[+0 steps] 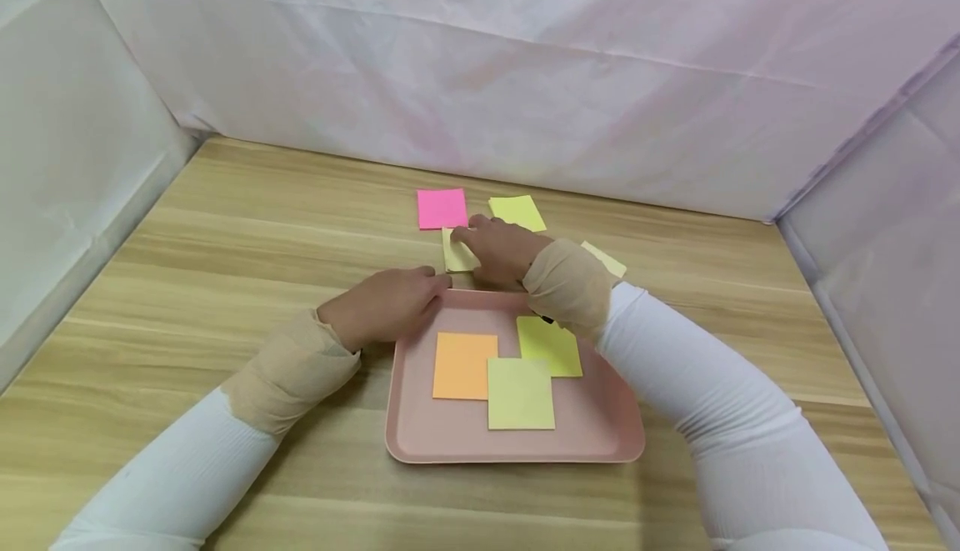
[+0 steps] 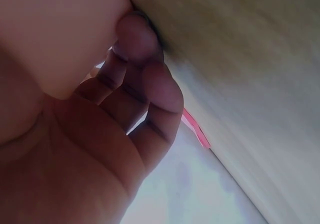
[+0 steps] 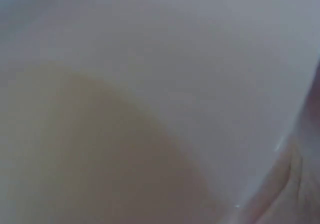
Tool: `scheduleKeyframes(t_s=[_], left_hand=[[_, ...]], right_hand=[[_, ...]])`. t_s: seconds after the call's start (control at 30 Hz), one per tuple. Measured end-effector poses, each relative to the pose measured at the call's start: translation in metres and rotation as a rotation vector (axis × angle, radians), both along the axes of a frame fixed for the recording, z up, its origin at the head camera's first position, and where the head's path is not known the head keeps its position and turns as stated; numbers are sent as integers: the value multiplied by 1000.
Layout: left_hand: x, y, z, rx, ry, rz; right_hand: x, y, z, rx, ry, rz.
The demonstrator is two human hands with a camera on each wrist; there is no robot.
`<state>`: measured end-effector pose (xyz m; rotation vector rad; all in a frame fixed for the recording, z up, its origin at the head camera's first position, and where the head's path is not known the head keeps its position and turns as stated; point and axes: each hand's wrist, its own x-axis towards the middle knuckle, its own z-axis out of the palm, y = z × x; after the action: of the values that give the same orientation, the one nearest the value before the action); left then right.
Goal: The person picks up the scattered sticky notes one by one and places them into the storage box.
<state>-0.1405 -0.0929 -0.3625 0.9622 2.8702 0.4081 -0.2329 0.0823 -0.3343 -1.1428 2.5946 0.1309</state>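
Note:
My left hand [image 1: 393, 305] grips the far left corner of a pink tray [image 1: 442, 441]; in the left wrist view its fingers [image 2: 162, 89] curl at the tray's edge. Beyond the tray, my right hand [image 1: 506, 251] lies over a pale yellow sticky note pad [image 1: 456, 257], fingertips on its upper part. Its thumb is hidden, so I cannot tell whether it pinches the pad. Inside the tray lie an orange pad [image 1: 465, 366], a bright yellow pad [image 1: 551, 344] partly under the right wrist, and a pale yellow-green pad [image 1: 521, 393] overlapping both. The right wrist view is blurred.
On the wooden table [image 1: 262, 226] behind the tray are a hot pink pad [image 1: 442, 209] and a yellow pad [image 1: 519, 212]. Another pale yellow pad [image 1: 606, 260] peeks out beyond the right forearm. White sheeting [image 1: 450, 76] encloses the back and sides.

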Motion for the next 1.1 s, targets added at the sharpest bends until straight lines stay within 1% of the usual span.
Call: scheduleKeyframes(t_s=[0.13, 0.3, 0.4, 0.53, 0.67, 0.9, 1.1], left_hand=[[0, 0, 1, 4, 4, 2], [1, 0, 2, 5, 4, 4], [1, 0, 2, 10, 14, 2], [1, 0, 0, 20, 26, -2], [1, 0, -1, 31, 23, -1], [0, 0, 0, 46, 2, 11], [1, 0, 4, 32, -9, 23]], right_hand=[[0, 0, 0, 27, -11, 5], [-1, 0, 1, 52, 5, 13], [0, 1, 1, 57, 7, 2], [1, 3, 1, 51, 5, 5], [2, 3, 2, 63, 12, 18], [4, 2, 7, 41, 11, -3], [1, 2, 5, 4, 56, 68]])
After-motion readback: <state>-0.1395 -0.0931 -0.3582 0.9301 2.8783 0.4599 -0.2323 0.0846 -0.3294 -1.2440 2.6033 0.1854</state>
